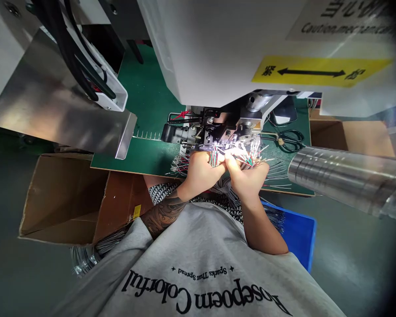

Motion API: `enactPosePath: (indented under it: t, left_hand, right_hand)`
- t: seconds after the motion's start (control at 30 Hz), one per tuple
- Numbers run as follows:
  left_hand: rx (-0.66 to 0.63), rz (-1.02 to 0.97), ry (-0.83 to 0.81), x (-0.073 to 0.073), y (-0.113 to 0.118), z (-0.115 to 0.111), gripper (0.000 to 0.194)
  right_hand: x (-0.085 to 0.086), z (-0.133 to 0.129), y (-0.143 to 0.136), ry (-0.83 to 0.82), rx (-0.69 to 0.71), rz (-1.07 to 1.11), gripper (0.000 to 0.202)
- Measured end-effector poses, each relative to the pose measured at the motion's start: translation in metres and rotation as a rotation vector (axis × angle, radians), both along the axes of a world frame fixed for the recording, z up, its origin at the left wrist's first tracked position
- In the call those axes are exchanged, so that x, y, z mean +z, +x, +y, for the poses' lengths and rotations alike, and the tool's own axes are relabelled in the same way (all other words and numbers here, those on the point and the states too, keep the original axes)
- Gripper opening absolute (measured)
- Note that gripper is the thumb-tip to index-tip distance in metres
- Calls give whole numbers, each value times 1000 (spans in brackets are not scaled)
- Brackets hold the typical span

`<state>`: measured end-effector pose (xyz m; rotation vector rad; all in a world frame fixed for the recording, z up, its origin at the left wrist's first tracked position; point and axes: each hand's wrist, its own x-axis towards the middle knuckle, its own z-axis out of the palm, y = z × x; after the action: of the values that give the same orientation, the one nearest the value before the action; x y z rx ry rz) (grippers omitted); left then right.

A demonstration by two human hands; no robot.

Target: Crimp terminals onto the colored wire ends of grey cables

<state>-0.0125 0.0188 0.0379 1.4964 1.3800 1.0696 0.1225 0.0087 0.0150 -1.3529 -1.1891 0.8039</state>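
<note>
Both my hands meet at the front of a crimping machine (214, 127), under a bright light. My left hand (201, 171) is closed around wires (213, 157) whose red, green and white ends stick up by its fingers. My right hand (249, 178) is closed on a second fan of stripped wires (251, 154), with bare tips pointing toward the machine. The fingertips of both hands nearly touch; glare hides what lies between them. Grey cables (229, 189) hang down below the hands. More wire ends (180, 164) lie left of my left hand.
A strip of terminals (147, 135) runs over the green table (141, 88) into the machine. A metal guard (62, 97) stands left, a wrapped roll (343, 176) right. Cardboard boxes (62, 198) and a blue bin (303, 233) flank my lap. The white machine housing (201, 53) hangs above.
</note>
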Motion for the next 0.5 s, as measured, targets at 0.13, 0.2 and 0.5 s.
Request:
enactPosePath:
  t: [0.13,0.2,0.5]
  left_hand:
    - [12,1,53,1,1,-1,61]
    - [4,-9,106,1,0,-2,62]
    - [40,27,156,-2,1,-4,56]
  right_hand:
    - [2,0,1,1,15,16,54]
    - [5,1,1,18,23,28,50]
    - [2,5,4,-11,75,71,15]
